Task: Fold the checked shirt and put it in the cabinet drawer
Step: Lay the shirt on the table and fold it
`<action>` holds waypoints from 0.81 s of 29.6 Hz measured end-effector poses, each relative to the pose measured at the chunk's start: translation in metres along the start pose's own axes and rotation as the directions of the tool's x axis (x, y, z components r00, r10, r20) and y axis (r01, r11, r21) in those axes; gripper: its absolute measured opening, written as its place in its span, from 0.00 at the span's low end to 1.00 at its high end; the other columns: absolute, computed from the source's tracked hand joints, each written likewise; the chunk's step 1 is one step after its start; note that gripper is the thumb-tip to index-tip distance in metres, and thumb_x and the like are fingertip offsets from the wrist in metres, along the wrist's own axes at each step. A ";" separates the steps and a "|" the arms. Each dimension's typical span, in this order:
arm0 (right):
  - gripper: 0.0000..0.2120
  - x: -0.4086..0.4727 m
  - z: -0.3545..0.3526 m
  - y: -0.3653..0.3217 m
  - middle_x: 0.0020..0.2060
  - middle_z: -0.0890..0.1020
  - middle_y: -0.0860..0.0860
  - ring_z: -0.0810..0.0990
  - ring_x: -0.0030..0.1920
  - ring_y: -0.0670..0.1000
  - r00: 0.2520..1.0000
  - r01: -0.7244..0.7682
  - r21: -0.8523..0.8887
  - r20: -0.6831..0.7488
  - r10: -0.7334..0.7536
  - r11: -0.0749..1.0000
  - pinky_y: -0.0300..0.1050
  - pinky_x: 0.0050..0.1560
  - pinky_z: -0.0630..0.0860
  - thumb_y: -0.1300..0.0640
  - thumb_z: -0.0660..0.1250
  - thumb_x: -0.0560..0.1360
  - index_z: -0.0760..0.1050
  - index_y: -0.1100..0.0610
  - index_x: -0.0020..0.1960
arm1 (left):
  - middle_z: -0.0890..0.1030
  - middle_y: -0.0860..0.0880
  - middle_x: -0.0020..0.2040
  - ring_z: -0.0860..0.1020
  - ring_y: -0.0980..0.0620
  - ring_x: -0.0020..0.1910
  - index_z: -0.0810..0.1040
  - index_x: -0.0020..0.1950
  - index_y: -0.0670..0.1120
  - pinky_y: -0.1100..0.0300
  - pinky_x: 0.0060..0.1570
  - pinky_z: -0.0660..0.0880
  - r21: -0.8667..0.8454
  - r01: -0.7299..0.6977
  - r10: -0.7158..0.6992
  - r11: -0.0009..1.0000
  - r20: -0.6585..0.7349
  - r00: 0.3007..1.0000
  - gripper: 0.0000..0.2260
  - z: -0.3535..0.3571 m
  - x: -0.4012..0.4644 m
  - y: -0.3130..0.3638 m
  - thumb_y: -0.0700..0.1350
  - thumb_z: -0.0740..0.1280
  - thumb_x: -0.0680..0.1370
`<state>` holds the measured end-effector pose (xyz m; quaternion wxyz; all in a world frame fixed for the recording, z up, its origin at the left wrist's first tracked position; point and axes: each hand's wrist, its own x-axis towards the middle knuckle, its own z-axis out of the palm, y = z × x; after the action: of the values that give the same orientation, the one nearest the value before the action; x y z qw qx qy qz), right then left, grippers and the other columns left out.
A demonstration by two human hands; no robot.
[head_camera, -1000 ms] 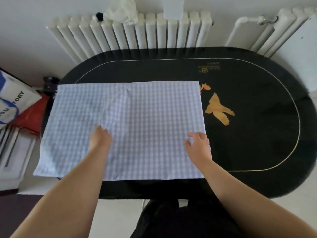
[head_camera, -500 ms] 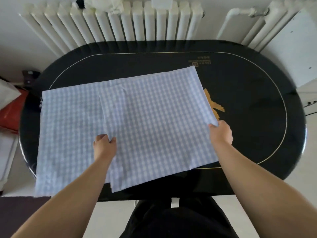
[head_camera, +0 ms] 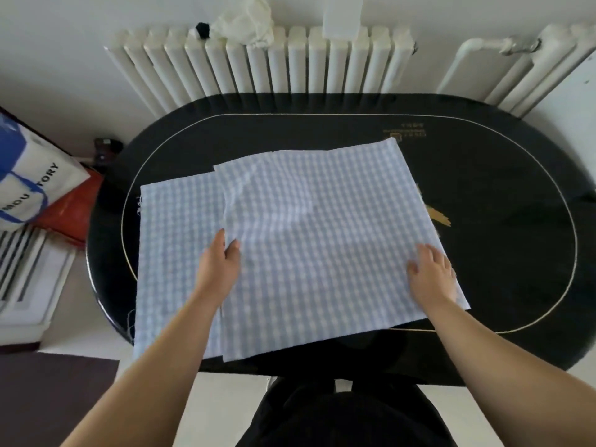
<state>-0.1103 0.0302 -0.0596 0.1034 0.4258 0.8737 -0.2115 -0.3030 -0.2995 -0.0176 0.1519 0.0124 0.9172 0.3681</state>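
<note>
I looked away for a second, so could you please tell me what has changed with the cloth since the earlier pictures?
The right side of the light blue checked shirt has been folded over leftward, so a top layer now overlaps the left part. The right hand moved from the cloth's right edge to press flat on it. The left hand stays at the fold line, and the cloth stays on the black oval table.

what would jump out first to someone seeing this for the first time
The pale blue checked shirt spread over the near left part of the black oval table stands out most, with one layer folded across another. Both bare hands lie on it: the left hand at the folded layer's edge, the right hand flat near the shirt's right edge. Behind the table stands a white radiator.
</note>
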 end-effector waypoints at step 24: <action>0.23 -0.052 0.051 -0.070 0.77 0.52 0.47 0.46 0.77 0.51 0.883 0.434 -0.270 0.317 -0.347 0.859 0.58 0.75 0.45 0.46 0.54 0.80 0.56 0.46 0.74 | 0.78 0.37 0.47 0.77 0.35 0.49 0.77 0.54 0.37 0.50 0.46 0.72 -0.104 0.556 -0.565 0.824 -0.220 0.796 0.12 -0.091 0.053 -0.155 0.44 0.62 0.78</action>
<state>-0.1337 -0.0678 -0.0670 0.2408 0.1834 0.9441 -0.1305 -0.3658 -0.4669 -0.0748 0.1416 -0.3069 0.8848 0.3208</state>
